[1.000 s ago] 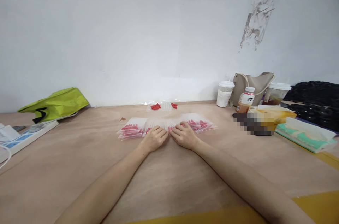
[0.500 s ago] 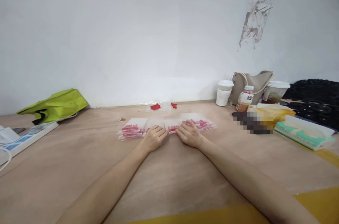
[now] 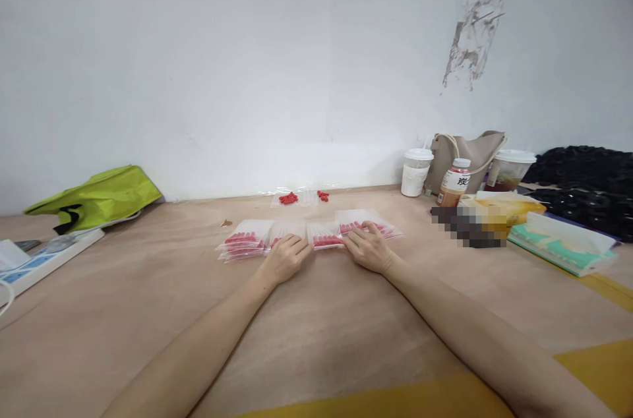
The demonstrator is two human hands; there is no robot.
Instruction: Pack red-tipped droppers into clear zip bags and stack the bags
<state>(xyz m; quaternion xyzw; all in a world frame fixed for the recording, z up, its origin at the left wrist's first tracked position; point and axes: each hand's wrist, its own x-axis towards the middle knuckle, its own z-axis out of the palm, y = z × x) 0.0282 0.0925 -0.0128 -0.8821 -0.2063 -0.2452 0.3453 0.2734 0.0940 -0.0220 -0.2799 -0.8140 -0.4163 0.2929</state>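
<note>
A row of small clear plastic bags lies flat before me, with red pieces lined along their near ends. My left hand [image 3: 288, 256] rests with bent fingers at the left corner of the middle bag [image 3: 322, 235], partly covering the bag beside it [image 3: 283, 231]. At the middle bag's right end, my right hand [image 3: 368, 248] has curled fingers near its edge, next to the right-hand stack of bags [image 3: 355, 215]. The thumbs and the exact contact are mostly hidden. Several more bags form a stack [image 3: 242, 240] at the far left.
Loose red pieces [image 3: 289, 198] lie on clear plastic by the wall. To the right stand a white cup [image 3: 415, 173], a bottle [image 3: 453, 182], a grey bag [image 3: 479, 154] and a tissue pack [image 3: 558, 246]. A power strip [image 3: 54, 260] and a yellow-green bag [image 3: 103, 197] are left.
My right hand has slid a little to the right along the middle bag's near edge, uncovering more of it. My left hand stays in nearly the same place.
</note>
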